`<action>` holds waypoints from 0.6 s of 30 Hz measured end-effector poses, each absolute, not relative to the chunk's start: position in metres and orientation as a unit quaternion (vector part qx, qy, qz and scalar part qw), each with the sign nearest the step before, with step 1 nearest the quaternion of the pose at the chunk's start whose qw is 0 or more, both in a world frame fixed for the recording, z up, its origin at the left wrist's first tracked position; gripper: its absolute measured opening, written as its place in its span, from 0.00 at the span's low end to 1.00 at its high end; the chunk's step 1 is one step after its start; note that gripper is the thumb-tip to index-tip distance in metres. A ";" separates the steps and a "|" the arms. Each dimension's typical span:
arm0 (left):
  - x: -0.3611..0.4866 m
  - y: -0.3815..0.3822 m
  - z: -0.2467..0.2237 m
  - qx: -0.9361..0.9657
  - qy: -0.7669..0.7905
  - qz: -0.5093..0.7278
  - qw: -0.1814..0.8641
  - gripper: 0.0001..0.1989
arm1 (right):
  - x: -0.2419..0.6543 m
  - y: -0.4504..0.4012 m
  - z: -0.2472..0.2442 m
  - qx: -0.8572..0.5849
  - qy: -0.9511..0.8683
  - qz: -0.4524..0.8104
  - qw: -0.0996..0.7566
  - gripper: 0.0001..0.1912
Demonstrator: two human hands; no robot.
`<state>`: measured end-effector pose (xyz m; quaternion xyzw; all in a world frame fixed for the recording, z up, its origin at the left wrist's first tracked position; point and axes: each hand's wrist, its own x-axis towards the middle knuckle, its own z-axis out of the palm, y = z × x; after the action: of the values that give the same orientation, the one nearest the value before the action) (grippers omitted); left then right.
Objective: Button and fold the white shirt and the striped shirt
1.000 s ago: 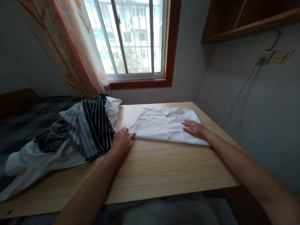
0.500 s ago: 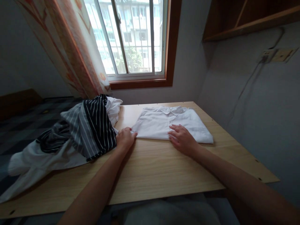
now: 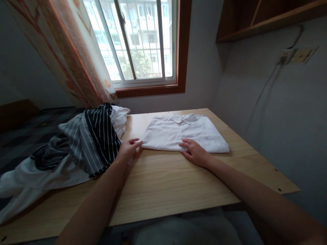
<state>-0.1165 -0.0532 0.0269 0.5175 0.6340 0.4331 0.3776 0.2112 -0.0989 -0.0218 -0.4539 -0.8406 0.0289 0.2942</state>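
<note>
A white collared shirt [image 3: 163,132] lies folded in a flat shape on the light wooden table [image 3: 163,183], its collar toward the window. My left hand [image 3: 129,149] pinches the shirt's left front corner between thumb and fingers. Near the middle of the front edge, my right hand [image 3: 194,151] rests on the shirt with its fingers apart. To the left of my left hand is a loose heap of clothes, with a black and grey striped garment [image 3: 99,139] on top of white cloth [image 3: 56,177].
A dark checked bed surface [image 3: 17,143] lies to the left, beside a patterned curtain [image 3: 68,51]. The window [image 3: 143,44] is behind the table. At the right, a wooden shelf [image 3: 276,25] hangs above a wall socket [image 3: 287,56] with a cable.
My left hand has turned and moved slightly left, with its grip still at the shirt's corner. My right hand remains on the shirt's front edge. The view has shifted a little.
</note>
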 end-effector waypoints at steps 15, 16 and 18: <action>-0.100 -0.055 0.031 0.625 0.763 0.150 0.075 0.29 | 0.211 -0.099 -0.024 -0.463 -0.841 0.008 0.278 0.18; -0.099 -0.056 0.032 0.625 0.765 0.144 0.063 0.29 | 0.211 -0.099 -0.025 -0.464 -0.841 0.007 0.277 0.18; -0.095 -0.061 0.033 0.634 0.762 0.132 0.020 0.27 | 0.211 -0.099 -0.025 -0.465 -0.842 0.005 0.274 0.18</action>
<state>-0.0951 -0.0606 0.0327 0.6340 0.7616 0.1324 0.0198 0.2111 -0.0992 -0.0252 -0.4654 -0.8415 0.0048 0.2742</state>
